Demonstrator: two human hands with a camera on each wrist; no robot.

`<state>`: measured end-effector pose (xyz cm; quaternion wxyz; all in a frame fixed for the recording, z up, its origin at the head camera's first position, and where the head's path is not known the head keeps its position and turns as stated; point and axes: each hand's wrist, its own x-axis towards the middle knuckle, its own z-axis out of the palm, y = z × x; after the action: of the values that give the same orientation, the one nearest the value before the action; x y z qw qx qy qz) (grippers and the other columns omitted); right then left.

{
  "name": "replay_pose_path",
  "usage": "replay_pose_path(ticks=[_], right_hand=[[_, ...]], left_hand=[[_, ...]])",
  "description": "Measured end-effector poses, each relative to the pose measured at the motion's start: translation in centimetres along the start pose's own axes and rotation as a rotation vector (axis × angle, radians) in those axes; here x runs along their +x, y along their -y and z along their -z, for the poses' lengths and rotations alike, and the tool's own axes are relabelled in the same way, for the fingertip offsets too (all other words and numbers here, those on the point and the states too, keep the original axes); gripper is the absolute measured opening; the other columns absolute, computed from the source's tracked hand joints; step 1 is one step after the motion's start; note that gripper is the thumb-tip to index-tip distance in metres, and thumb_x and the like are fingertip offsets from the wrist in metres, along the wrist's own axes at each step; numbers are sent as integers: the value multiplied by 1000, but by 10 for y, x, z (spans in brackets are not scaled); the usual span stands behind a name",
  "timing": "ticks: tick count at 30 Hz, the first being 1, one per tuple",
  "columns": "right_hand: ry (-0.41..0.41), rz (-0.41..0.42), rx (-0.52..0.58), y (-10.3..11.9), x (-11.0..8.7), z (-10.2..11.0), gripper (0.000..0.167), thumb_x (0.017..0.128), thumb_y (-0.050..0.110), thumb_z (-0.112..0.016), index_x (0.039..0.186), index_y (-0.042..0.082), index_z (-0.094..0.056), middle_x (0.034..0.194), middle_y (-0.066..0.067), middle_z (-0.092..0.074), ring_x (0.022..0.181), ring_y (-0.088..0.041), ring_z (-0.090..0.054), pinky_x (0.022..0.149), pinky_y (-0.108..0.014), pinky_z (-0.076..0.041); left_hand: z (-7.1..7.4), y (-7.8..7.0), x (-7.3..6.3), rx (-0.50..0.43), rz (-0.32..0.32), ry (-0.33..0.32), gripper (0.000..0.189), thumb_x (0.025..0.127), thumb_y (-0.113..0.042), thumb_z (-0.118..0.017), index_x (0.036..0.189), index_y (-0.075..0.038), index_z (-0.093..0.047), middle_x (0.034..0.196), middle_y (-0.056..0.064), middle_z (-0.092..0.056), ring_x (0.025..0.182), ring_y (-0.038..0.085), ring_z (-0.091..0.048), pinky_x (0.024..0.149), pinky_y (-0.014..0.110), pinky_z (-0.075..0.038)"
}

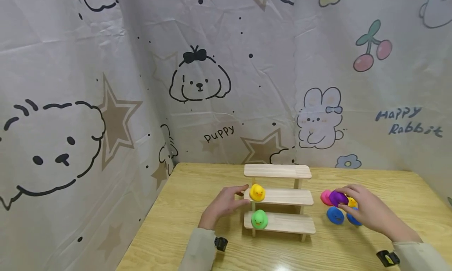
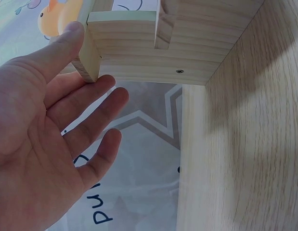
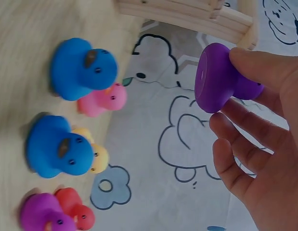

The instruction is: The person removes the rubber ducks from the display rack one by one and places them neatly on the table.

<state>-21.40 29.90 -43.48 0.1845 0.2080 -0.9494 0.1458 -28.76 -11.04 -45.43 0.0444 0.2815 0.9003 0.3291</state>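
Observation:
A three-tier wooden display stand (image 1: 282,197) stands on the table. My left hand (image 1: 226,202) holds the left end of its middle shelf (image 2: 88,53) between thumb and fingers. Right beside those fingertips, a yellow rubber duck (image 1: 257,193) sits on that shelf. A green rubber duck (image 1: 259,219) sits at the left of the bottom shelf. To the right of the stand, my right hand (image 1: 365,208) pinches a purple rubber duck (image 3: 216,79) between thumb and fingers. It is tipped sideways, flat base turned away from the palm, raised over the other ducks.
Below the right hand are two blue ducks (image 3: 84,70), a pink duck (image 3: 103,101), a yellow duck (image 3: 98,156), a red duck (image 3: 76,211) and another purple duck (image 3: 43,211). A printed curtain (image 1: 219,35) hangs behind the table (image 1: 183,208).

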Motion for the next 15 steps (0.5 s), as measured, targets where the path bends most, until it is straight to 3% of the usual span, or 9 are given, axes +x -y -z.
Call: replay_pose_path(ticks=[2, 5, 9, 15], right_hand=[[14, -2, -6, -3, -4, -2, 39, 72, 14, -82, 106, 3, -67, 99, -8, -62, 90, -30, -60, 74, -49, -53], [46, -14, -12, -5, -9, -5, 37, 72, 16, -82, 104, 4, -67, 97, -5, -61, 88, -26, -60, 72, -45, -54], [102, -49, -21, -6, -12, -8, 37, 72, 20, -82, 103, 5, -68, 93, -1, -59, 85, -22, -58, 71, -42, -54], [175, -116, 19, -4, -20, -15, 37, 72, 23, -83, 103, 9, -68, 101, -7, -60, 93, -29, -59, 76, -49, -53]], left_hand=[[-1, 0, 1, -1, 6, 4, 56, 91, -38, -62, 138, -10, -50, 134, 1, -54, 109, 17, -57, 77, 23, -47], [-1, 0, 2, -28, 14, 6, 57, 91, -37, -63, 138, -9, -49, 134, 4, -54, 108, 22, -58, 62, 22, -45], [-1, 0, 3, -57, 21, 9, 58, 90, -36, -64, 138, -7, -49, 133, 7, -55, 103, 27, -61, 46, 24, -35], [-1, 0, 2, -27, 21, 5, 57, 90, -37, -63, 138, -9, -49, 133, 4, -55, 109, 20, -58, 61, 21, -43]])
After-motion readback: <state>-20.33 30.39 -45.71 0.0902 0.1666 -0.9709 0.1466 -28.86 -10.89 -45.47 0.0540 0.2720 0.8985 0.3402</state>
